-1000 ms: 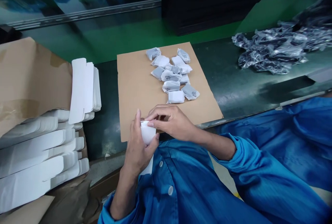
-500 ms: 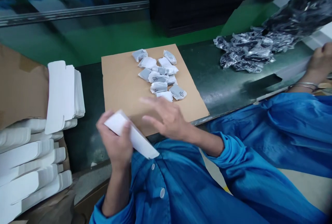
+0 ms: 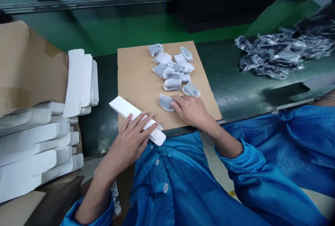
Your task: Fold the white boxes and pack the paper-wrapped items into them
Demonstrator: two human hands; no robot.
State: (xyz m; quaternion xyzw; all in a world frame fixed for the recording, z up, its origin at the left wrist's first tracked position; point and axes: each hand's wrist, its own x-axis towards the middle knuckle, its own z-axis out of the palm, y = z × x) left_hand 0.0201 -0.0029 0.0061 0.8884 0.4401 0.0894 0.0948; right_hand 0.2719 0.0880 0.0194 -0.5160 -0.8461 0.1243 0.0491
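White card box (image 3: 136, 119): long and slim, it lies slantwise over the lower left corner of the brown sheet (image 3: 136, 79), and its near end overhangs the sheet's edge at lower centre of the frame. Your left hand (image 3: 129, 140) lies on top of it with the fingers spread flat along its length. It presses down rather than wrapping round, and no thumb shows under the box. Your right hand (image 3: 192, 109), at centre frame, has its fingertips curled onto one grey pouch (image 3: 164, 102) on the sheet. Whether the thumb pinches it from below cannot be told. This pouch lies just apart from the other pouches (image 3: 172, 70), which sit clustered in the sheet's upper half. Judgement: the box looks light, thin-walled and probably hollow, so it would dent under a hard squeeze. Hold it by the long side walls near the middle, not by the end flaps. Judgement: the pouch looks soft, light and smooth-skinned, and may slide on the card. Its edge seam is the likeliest place to pinch it. Flat white blanks (image 3: 31, 149) are stacked at lower left beside a brown carton (image 3: 26, 65). Dark crinkled bags (image 3: 272, 51) are heaped at upper right, well apart from both hands.
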